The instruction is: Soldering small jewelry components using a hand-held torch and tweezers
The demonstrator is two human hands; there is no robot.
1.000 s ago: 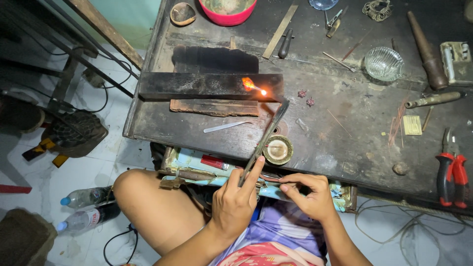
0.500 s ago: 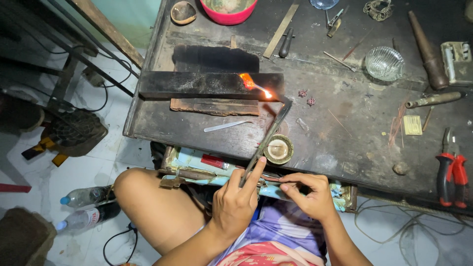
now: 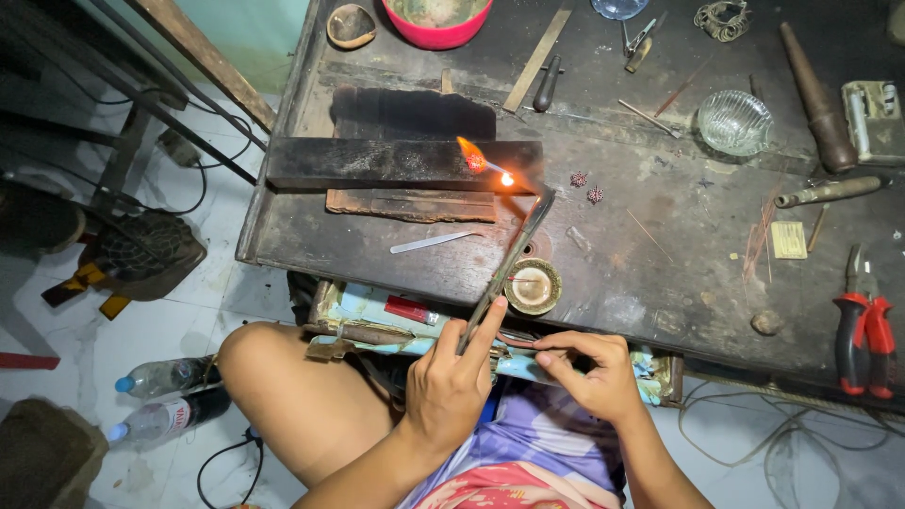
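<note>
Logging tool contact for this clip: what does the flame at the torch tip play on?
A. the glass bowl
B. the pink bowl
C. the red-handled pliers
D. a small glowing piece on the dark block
D: the left hand holds the torch, whose flame meets a small glowing piece on the dark block.

A jeweller's workshop — scorched workbench (image 3: 660,273), pliers (image 3: 863,330), burning torch flame (image 3: 481,162).
</note>
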